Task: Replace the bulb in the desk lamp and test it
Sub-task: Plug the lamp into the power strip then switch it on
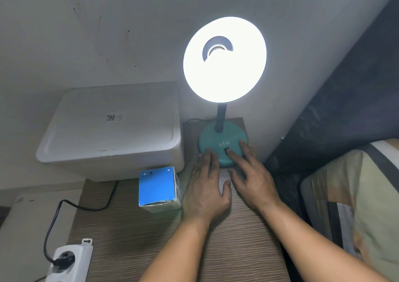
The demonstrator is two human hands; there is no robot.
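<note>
both our forearms reach over the brown wood-grain tabletop (151, 234). our left hand (206, 186) lies flat and open, fingertips on the round teal lamp base (216, 137); our right hand (251, 173), spread and holding nothing, has a finger on its black switch (226, 151). its white shade (224, 59) glows brightly. just left stands a blue cardboard box (158, 189).

Blue box (157, 188) and white bin (112, 128) crowd left.

The desk lamp (223, 109) stands upright, lit, its round shade (224, 59) glowing white above a dark neck. Its teal base (216, 139), marked "ATN", carries a black switch (226, 151). The blue bulb box (158, 189) stands left of the base.
</note>
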